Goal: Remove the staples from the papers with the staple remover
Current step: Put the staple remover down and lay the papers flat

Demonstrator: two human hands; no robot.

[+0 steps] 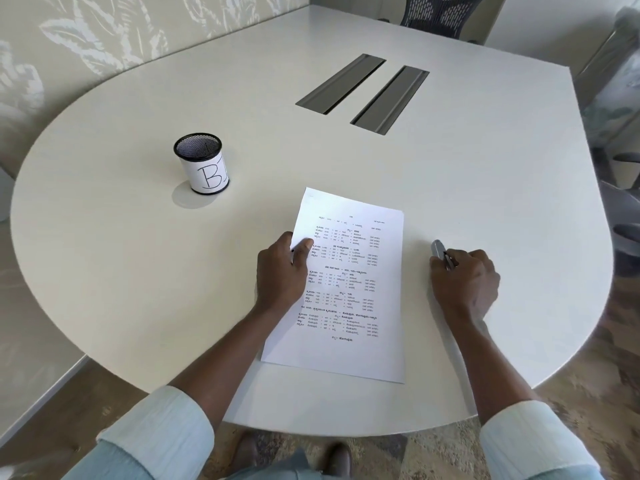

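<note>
Reaching in from bottom: two pale blue sleeves (162, 434). Papers (349, 289) lie on table (138, 254), near front edge, in middle, print side up. Left grip (282, 271) pinches papers' left edge, thumb on top. Right grip (464, 275) just right of papers, not touching them, fingers curled round remover (439, 249); grey tip sticks out, points away. Staples too small to see. Farther left: black mesh cup (204, 168), white label "B1", standing up. Farther back: two grey slots (341, 83) in table. Farthest: dark chair (443, 12).
</note>
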